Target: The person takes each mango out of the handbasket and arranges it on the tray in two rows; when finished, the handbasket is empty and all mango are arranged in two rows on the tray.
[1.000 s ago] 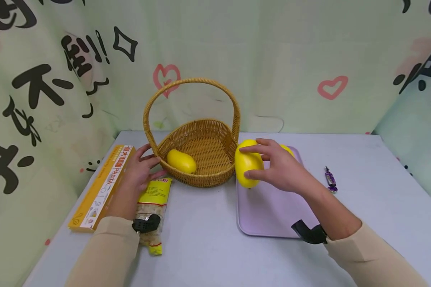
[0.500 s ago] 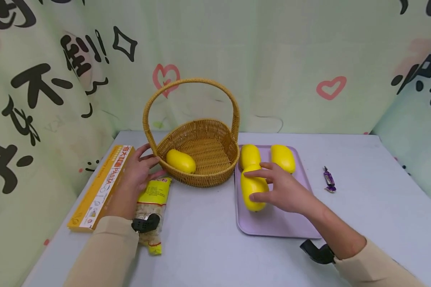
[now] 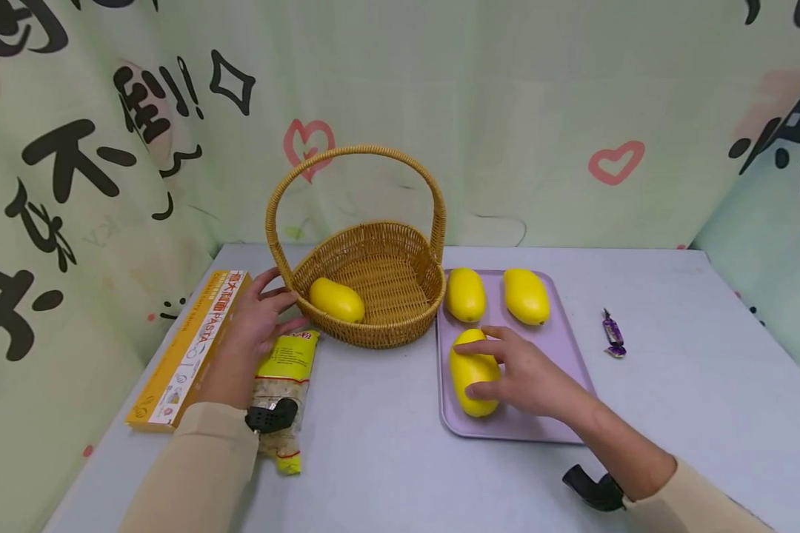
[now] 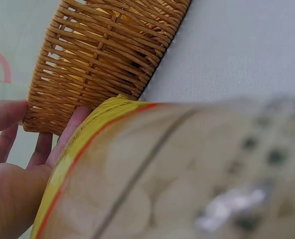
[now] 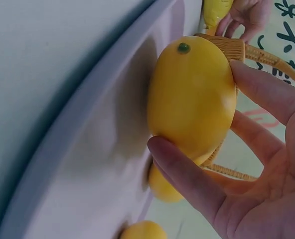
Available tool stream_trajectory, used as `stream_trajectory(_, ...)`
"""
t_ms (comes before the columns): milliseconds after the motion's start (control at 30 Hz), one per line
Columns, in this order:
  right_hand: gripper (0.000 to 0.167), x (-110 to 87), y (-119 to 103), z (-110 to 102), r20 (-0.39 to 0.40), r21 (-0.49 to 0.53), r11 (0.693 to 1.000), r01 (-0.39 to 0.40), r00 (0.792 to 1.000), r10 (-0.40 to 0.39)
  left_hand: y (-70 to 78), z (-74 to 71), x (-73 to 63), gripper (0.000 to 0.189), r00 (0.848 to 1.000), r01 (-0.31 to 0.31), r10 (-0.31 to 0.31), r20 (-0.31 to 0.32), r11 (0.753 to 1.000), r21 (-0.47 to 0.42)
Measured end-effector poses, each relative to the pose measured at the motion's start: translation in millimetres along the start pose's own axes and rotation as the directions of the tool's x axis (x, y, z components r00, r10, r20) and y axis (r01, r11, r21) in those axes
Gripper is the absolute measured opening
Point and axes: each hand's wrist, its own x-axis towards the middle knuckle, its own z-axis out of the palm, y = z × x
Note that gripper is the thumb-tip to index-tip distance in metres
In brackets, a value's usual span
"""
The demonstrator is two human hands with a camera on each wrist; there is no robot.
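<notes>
My right hand (image 3: pixel 523 374) holds a smooth yellow mango (image 3: pixel 463 370) with a small green stem end, low over the front left of the lilac tray (image 3: pixel 540 422). In the right wrist view its thumb and fingertips lie along opposite sides of this fruit. Two more mangoes, one at the left (image 3: pixel 466 295) and one at the right (image 3: pixel 526 296), rest at the tray's back. My left hand (image 3: pixel 260 318) touches the left side of the wicker basket (image 3: pixel 390 326) with spread fingertips on its outer wall. Inside the basket lies another mango (image 3: pixel 336 299).
An orange pasta box (image 3: pixel 190 348) lies beside the left forearm. Partly under that wrist is a yellow and clear bag (image 3: pixel 287 363) of pale pieces. A purple wrapped candy (image 3: pixel 613 334) lies right of the tray. A printed curtain (image 3: pixel 507 148) hangs behind the table.
My right hand has brought the mango from beside the basket's right rim down and toward me, to the tray's front left. The left hand and basket stay put.
</notes>
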Motion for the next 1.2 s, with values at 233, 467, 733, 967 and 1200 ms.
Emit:
stream_trajectory(233,0.057,1.2,4.3,3.0,-0.01,0.0,1.0,0.018,1.0,-0.018,-1.0,0.0,1.4,0.067,1.0,0.002,-0.002,-0.013,1.0,-0.002)
stream_trajectory(467,0.057,4.5,7.2,2.4,-0.008,-0.003,1.0,0.024,1.0,-0.024,-1.5,0.3,0.7,0.067,1.0,0.005,-0.005,-0.011,1.0,0.005)
stream_trajectory(733,0.052,8.1,8.1,-2.4,0.022,-0.003,0.999,0.053,0.998,-0.053,-1.0,-0.2,1.2,0.066,1.0,-0.007,0.007,-0.007,1.0,0.0)
stream_trajectory(967,0.051,9.2,6.0,-4.4,0.039,-0.002,0.999,0.048,0.998,-0.048,-1.3,-0.1,2.1,0.067,1.0,-0.003,0.003,-0.015,1.0,0.01)
stream_trajectory(1200,0.051,6.9,3.3,-7.0,0.038,-0.011,0.999,0.05,0.998,-0.05,-1.4,-0.5,2.3,0.068,1.0,-0.01,0.011,-0.015,1.0,0.019)
